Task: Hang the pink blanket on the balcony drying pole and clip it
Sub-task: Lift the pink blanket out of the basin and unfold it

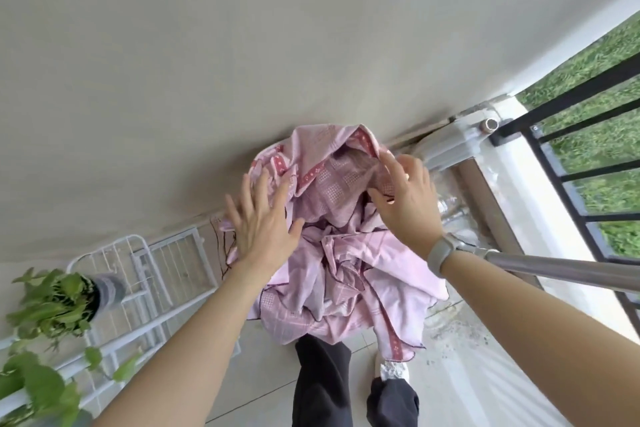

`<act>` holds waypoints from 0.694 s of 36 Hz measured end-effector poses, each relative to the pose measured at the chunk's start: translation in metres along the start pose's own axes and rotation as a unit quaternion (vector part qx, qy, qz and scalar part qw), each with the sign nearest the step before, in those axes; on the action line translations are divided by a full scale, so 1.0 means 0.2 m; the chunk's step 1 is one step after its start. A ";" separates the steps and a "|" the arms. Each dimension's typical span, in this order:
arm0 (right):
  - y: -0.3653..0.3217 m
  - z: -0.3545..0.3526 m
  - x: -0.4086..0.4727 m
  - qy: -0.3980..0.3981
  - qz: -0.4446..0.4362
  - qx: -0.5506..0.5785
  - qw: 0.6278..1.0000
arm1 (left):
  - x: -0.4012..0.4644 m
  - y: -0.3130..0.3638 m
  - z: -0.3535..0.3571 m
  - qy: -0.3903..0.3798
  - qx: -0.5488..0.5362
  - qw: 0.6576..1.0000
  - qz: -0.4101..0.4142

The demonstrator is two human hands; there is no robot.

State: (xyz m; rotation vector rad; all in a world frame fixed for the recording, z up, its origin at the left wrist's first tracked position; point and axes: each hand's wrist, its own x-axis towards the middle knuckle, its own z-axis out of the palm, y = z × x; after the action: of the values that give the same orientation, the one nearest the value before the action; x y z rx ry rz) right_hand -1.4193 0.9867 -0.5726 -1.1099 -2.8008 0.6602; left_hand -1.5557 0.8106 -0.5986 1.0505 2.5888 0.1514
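While the pink blanket [346, 253] hangs bunched in a crumpled heap over the end of the metal pole [561, 270], both bare arms reach out to it from below. The left hand [263, 225] is spread wide, fingers straight and apart, its palm laid flat against the left side of the bundle with nothing gripped. The right hand [405, 198] sits at the top right of the heap, fingers loosely bent over a fold near the red patterned border; whether they pinch the cloth or merely rest on it I cannot tell. A grey watch [443, 253] circles that wrist, just beside the pole. The blanket's lower edges droop toward dark trousers [322, 388] and a white shoe [391, 371]. Off to the left stand a white rack [152, 274] and a potted plant [52, 302]; a black railing [581, 163] runs along the right.
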 end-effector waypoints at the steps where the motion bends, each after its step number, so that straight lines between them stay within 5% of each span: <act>1: -0.01 0.02 -0.02 0.013 -0.027 -0.038 0.999 | -0.01 0.00 0.01 0.010 0.008 1.000 0.007; 5: -0.01 0.09 -0.04 0.004 -0.063 -0.095 0.993 | -0.01 -0.01 0.05 0.033 0.015 0.999 0.033; 9: 0.04 0.04 0.01 -0.005 0.017 -0.036 0.999 | 0.02 -0.01 0.04 0.029 -0.002 0.999 0.045; 14: 0.02 -0.13 0.02 -0.046 -0.020 0.080 0.996 | 0.03 0.10 -0.06 0.043 -0.019 0.994 0.095; 20: -0.11 -0.50 0.01 -0.025 -0.066 0.131 0.989 | 0.04 0.32 -0.24 0.032 -0.129 0.975 0.177; 25: -0.28 -0.87 0.04 -0.008 -0.128 0.165 0.978 | 0.08 0.44 -0.51 0.114 -0.242 0.947 0.179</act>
State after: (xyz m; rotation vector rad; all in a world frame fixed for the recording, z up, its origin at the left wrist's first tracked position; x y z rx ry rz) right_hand -1.4246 1.0206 -0.3922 -0.6749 -2.6452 1.0536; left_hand -1.5442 0.8883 -0.4888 1.3490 2.3238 0.9932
